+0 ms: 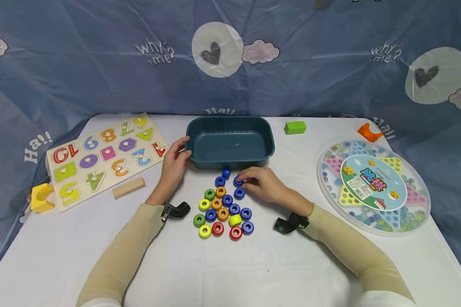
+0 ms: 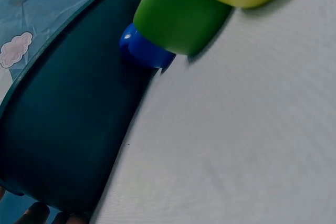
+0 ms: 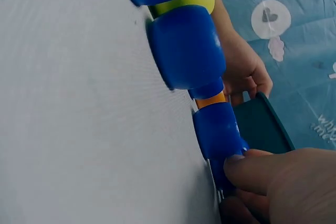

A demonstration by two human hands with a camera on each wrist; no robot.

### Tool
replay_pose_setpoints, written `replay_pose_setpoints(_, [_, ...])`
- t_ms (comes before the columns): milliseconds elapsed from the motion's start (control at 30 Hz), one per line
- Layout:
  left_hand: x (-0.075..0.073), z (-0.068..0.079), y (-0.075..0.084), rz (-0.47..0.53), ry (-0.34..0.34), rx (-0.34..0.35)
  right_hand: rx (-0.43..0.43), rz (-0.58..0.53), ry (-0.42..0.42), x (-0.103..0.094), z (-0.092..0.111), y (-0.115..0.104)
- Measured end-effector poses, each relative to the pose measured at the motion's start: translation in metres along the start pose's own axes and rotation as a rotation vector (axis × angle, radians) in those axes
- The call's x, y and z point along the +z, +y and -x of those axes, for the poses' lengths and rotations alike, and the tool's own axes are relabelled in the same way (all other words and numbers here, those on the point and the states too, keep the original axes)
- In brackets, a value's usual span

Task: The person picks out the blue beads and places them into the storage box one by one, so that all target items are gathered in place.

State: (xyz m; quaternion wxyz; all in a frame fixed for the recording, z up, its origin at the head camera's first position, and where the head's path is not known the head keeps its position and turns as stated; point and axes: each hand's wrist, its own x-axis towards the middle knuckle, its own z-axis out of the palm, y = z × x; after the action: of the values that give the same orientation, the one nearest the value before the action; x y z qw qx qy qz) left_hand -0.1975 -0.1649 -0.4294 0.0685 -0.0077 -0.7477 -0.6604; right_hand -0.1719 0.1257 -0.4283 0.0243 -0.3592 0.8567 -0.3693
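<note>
In the head view, my left hand (image 1: 173, 164) holds the left end of a dark teal plastic bin (image 1: 230, 164), thumb and fingers at its rim. My right hand (image 1: 265, 184) pinches a blue bead (image 1: 237, 182) near the bin's front wall. The thumb (image 3: 247, 174) presses on that blue bead (image 3: 221, 176) in the right wrist view; the other fingers are partly hidden. Loose beads with round holes lie on the table before the bin: several blue, orange, green and yellow ones, plus a red bead (image 1: 236, 233) and another red bead (image 1: 217, 229).
A wooden number puzzle board (image 1: 109, 158) lies at left, with a wood block (image 1: 128, 188) and a yellow arch block (image 1: 42, 198) beside it. A green block (image 1: 295, 127), an orange arch piece (image 1: 370, 132) and a round marble game box (image 1: 373, 187) are at right.
</note>
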Motion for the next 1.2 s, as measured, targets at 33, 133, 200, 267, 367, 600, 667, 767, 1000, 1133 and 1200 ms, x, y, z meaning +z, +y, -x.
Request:
replay_pose_setpoints(33, [0.0,0.0,0.0,-0.001,0.0,0.004,0.008,0.0,0.008,0.0,0.0,0.0])
replay_pose_setpoints(133, [-0.001,0.002,0.002,0.008,-0.004,0.004,0.028,0.003,0.022,0.002,0.0,0.001])
replay_pose_setpoints(200, [-0.001,0.004,0.007,0.02,-0.007,0.0,0.034,0.004,0.025,0.002,0.0,0.001])
replay_pose_setpoints(267, [-0.001,0.007,0.014,0.029,-0.014,-0.005,0.037,0.002,0.028,0.003,0.0,0.001])
replay_pose_setpoints(367, [-0.003,0.009,0.022,0.029,-0.028,-0.022,0.034,0.0,0.031,0.003,0.001,0.0])
replay_pose_setpoints(600, [-0.012,0.003,0.011,0.054,-0.053,-0.055,0.008,0.0,0.029,0.002,0.002,0.001])
replay_pose_setpoints(667, [-0.014,0.001,0.005,0.071,-0.053,-0.04,-0.006,0.001,0.031,0.0,0.002,0.0])
replay_pose_setpoints(767, [-0.016,-0.001,0.001,0.095,-0.058,-0.023,-0.032,0.008,0.045,-0.007,0.001,-0.004])
replay_pose_setpoints(1000, [-0.018,-0.002,-0.001,0.141,-0.074,-0.013,-0.115,-0.021,0.144,-0.043,-0.015,-0.028])
replay_pose_setpoints(1133, [-0.019,-0.002,-0.002,0.141,-0.074,-0.004,-0.019,-0.02,0.18,-0.054,-0.045,-0.031])
replay_pose_setpoints(1200, [-0.019,-0.002,-0.002,0.142,-0.072,0.001,0.072,-0.011,0.14,-0.052,-0.065,-0.03])
